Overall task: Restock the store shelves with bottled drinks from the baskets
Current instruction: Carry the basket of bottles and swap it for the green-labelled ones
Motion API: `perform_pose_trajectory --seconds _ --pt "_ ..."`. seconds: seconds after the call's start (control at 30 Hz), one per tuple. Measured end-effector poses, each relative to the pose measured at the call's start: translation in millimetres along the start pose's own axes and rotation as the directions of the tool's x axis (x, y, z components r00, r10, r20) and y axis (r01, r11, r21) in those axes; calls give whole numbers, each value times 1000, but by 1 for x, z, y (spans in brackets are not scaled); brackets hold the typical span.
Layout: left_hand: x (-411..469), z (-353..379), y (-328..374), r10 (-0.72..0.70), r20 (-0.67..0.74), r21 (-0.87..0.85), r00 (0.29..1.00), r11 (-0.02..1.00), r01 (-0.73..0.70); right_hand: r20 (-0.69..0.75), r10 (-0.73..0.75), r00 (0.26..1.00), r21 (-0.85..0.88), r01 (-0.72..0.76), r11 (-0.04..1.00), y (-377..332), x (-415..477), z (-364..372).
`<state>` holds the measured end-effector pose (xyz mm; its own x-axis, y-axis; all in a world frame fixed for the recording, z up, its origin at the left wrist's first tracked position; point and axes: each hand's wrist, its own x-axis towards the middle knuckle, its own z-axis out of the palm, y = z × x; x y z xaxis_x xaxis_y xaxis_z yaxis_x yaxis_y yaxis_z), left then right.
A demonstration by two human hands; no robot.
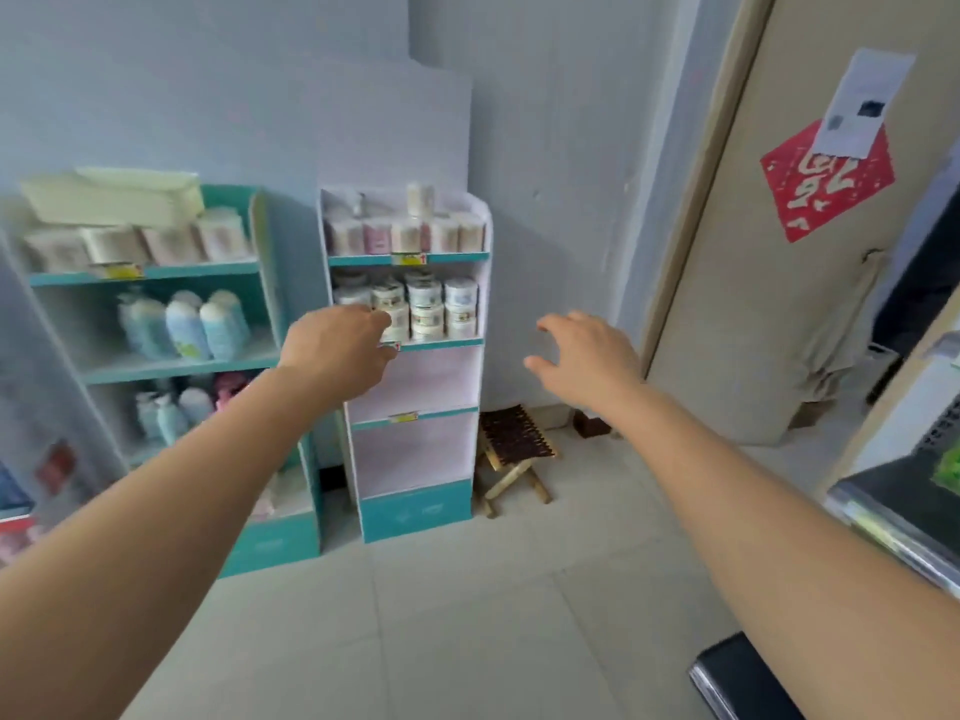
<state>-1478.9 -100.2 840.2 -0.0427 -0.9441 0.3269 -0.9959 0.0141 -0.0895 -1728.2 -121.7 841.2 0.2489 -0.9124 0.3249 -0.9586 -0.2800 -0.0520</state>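
Left arm: the left forearm [208,459] is bare and stretched forward from the lower left, elbow out of view, nearly straight.
Left wrist: level with the forearm, back of the hand turned up.
Left hand: the left hand [337,348] is reached out ahead, its fingers curled forward and down; whether they grip anything cannot be told.
Right arm: the right forearm [727,470] is bare and extended from the lower right, angled inward.
Right hand: the right hand [589,358] is raised in the air, palm down, fingers spread and loosely bent, thumb [540,368] apart from them, holding nothing.
Spacing: the hands are at about the same height and well apart.
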Motion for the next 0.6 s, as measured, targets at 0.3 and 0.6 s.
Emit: perform_pose_trajectory --seconds 0.3,0.6 --pt "-52 -5 -164 -300 -25 96 954 949 301 -3 -302 953 114 300 947 -163 74 35" --pt "-89 3 -347 -500 -41 176 865 849 499 -42 -537 843 204 533 821 -363 147 72"
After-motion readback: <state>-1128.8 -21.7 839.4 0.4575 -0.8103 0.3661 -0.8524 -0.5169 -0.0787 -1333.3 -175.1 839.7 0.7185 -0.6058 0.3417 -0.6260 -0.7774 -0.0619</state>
